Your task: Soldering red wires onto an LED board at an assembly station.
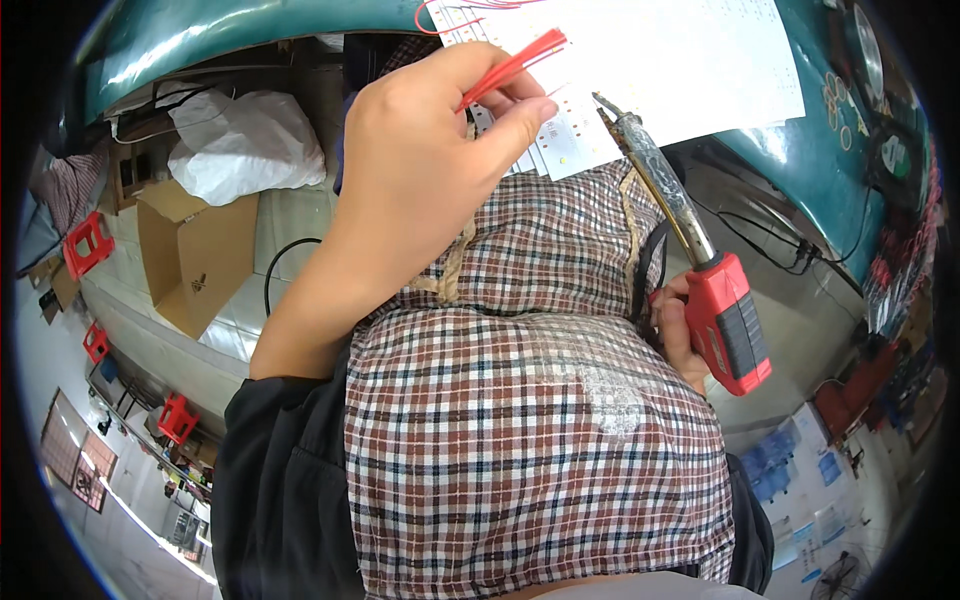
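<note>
My left hand [430,140] is closed over the white boards, gripping a bundle of thin red wires [520,62] whose ends stick out past the fingers. One fine wire end comes out near the thumb, close to the board. In my right hand [677,325] is a soldering iron [728,315] with a red and black handle; most of that hand is hidden behind it. The iron's dark, worn tip points up and left, just right of my left thumb. Below it, the white circuit board [690,70] with small copper-coloured pads overhangs the table edge, apparently stacked on others.
The green tabletop [250,32] curves across the top, with several rubber bands [838,105] at its right. A black cable [770,240] hangs on the right. A white plastic bag [245,145], an open cardboard box [205,260] and red stools [90,245] stand left. A checked apron [530,430] covers my lap.
</note>
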The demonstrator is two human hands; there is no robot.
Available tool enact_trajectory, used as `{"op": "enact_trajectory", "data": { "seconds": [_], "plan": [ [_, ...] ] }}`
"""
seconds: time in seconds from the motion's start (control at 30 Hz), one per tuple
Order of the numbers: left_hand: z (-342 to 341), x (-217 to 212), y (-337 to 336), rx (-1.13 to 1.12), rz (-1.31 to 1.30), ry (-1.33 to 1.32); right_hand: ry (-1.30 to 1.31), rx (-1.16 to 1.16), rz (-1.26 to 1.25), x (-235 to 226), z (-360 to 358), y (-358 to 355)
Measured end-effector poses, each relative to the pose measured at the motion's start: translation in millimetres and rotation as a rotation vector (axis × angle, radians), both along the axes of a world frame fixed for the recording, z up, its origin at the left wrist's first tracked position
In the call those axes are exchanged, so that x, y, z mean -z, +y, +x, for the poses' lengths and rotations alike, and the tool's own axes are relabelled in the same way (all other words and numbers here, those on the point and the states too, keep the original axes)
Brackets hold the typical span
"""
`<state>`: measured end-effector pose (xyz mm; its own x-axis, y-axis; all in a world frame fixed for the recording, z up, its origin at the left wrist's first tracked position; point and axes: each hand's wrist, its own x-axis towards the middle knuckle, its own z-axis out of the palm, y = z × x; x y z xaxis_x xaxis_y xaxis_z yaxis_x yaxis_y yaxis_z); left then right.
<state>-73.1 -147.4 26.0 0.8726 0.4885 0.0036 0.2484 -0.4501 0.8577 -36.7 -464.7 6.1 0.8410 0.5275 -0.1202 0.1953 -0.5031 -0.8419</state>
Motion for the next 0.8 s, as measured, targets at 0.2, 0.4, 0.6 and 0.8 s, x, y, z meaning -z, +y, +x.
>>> {"op": "enact_trajectory", "data": {
  "seconds": [0.2,0.4,0.6,0.8],
  "plan": [
    [4.3,11.1,-5.4,-0.006,0.084,0.042,-0.077,0.025,-0.011,8.3,-4.5,4.7],
    [2.8,8.4,-6.4,-0.011,0.132,0.042,-0.044,-0.056,0.024,8.1,1.6,9.4],
    [4.7,9.2,-7.1,-0.012,0.146,0.063,-0.062,-0.091,0.051,7.6,4.8,15.3],
    [6.5,10.4,-7.8,-0.015,0.187,0.03,-0.086,-0.093,0.027,7.4,4.9,16.0]
  ]
}}
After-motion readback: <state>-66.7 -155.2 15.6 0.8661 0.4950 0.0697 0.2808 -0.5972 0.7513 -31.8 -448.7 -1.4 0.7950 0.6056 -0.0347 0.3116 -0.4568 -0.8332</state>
